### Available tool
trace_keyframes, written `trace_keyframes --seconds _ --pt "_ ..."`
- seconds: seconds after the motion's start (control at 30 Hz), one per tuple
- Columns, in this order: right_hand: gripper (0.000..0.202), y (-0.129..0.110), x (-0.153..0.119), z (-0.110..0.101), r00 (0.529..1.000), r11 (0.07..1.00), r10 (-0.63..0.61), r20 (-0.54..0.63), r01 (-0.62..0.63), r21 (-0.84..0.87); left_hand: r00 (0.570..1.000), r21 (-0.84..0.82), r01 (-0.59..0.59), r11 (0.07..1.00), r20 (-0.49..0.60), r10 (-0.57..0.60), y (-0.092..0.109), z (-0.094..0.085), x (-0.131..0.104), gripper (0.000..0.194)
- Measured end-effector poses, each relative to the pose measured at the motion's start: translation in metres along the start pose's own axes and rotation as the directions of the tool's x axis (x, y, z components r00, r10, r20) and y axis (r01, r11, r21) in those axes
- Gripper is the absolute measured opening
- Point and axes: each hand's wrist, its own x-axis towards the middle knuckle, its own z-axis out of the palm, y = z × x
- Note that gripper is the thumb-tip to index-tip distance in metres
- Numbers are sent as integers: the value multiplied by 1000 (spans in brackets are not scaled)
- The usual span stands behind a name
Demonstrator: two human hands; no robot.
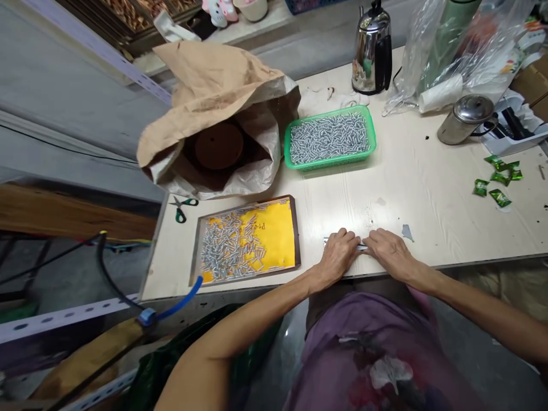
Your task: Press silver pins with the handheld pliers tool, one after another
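Strip [362, 247] showed between left hand [339, 254] and right hand [390, 252], their fingers [351, 240] curled closed on it; it looked slim, silvery (mostly hidden).

Counter [428, 188]: pale, wood-look top, smooth, soft sheen. Thin strip [362, 247] under the fingers [342, 240]: light, slightly shiny; material unclear. Basket [331, 164]: green plastic, glossy. Small pieces [329, 137] inside it: bright silvery metal, rough-looking in the mass. Tray [295, 231]: dark frame, wood by its look; yellow lining [280, 228] flat and matt. Sack [214, 71]: brown paper outside, matt, creased; whitish inner face faintly shiny. Kettle [362, 57]: mirror-polished metal, black plastic handle. Lidded mug [454, 127]: metal, duller body, shinier lid. Bag [409, 74]: clear plastic, crinkled, glossy. Green packets [500, 197]: shiny wrappers. Shirt [325, 342]: purple cloth, matt.
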Motion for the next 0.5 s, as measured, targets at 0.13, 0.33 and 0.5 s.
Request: trace_keyframes --seconds 0.13,0.33,0.5 --pt "25 12 8 -15 999 999 0 46 -2 41 994 -16 -9 1000 -112 7 -3 6 -3 35" --pt "23 39 25 -26 989 989 -107 98 96 109 943 -18 -56 998 -331 47 19 45 -30 48" --pt "16 51 51 -17 988 997 -65 143 68 -19 948 -140 -193 971 -281 148 35 59 -41 59"
